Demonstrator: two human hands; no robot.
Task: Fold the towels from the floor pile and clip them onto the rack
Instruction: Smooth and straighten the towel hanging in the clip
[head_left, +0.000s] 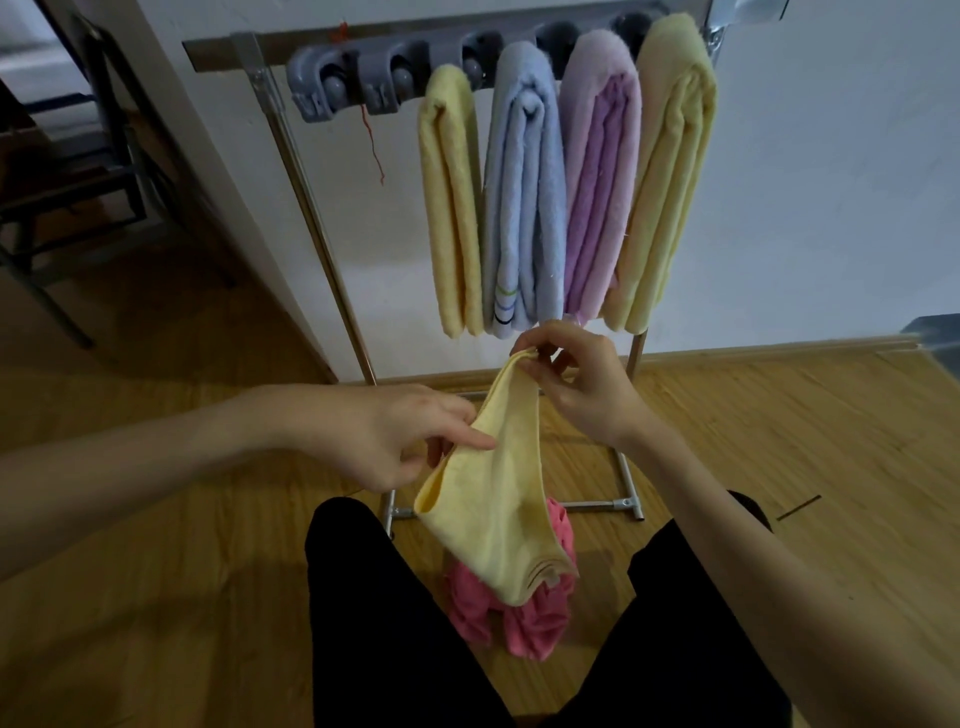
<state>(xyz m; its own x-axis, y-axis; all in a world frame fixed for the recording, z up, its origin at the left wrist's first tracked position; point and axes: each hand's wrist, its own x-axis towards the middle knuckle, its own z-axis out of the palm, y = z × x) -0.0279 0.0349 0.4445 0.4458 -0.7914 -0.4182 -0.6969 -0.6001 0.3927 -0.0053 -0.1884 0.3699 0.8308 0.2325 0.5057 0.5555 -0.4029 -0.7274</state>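
Four folded towels hang clipped on the grey rack (363, 78); one pink towel (524, 618) lies on the floor.
Right hand (582, 387) fingers pinch the small yellow cloth's (498, 514) top corner; left hand (395, 436) fingers pinch its edge.

home room: wood-look floor (156, 545), white wall (831, 182), towel rack (311, 171), dark chair (78, 156).

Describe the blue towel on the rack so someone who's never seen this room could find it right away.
Start at the metal rack against the white wall, with its grey clip bar along the top. Four folded towels hang from it; the blue towel is second from the left, between a yellow towel and a lilac towel. It alone is pale blue, with thin coloured stripes near its bottom edge.
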